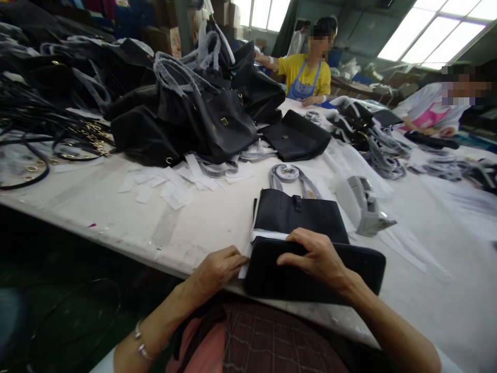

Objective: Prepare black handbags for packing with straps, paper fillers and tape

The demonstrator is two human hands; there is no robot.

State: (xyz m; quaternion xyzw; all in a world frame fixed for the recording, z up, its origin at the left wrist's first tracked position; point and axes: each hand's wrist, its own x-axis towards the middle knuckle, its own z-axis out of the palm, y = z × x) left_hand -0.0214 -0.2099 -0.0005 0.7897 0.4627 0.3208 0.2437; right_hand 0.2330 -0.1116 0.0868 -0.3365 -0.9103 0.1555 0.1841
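Note:
A black handbag (pixel 303 212) lies at the table's near edge, its flat, round-cornered base (pixel 365 274) turned towards me. My right hand (pixel 316 256) grips the top edge of that base, thumb on the dark panel and fingers over the rim. At the bag's left side, my left hand (pixel 221 267) has its fingers pressed together. A white slip shows just below those fingertips; what they pinch is hidden. Along the bag's side runs a white strip (pixel 272 234). Beyond the bag lies a coiled, plastic-wrapped strap (pixel 287 173).
A tape dispenser (pixel 365 207) stands right of the bag. Black handbags (pixel 229 124) with wrapped handles are piled behind, near scattered white paper slips (pixel 174 189). Straps with gold hardware (pixel 85 137) lie left. Two people work across the table (pixel 209 223), one in a yellow shirt (pixel 326 77).

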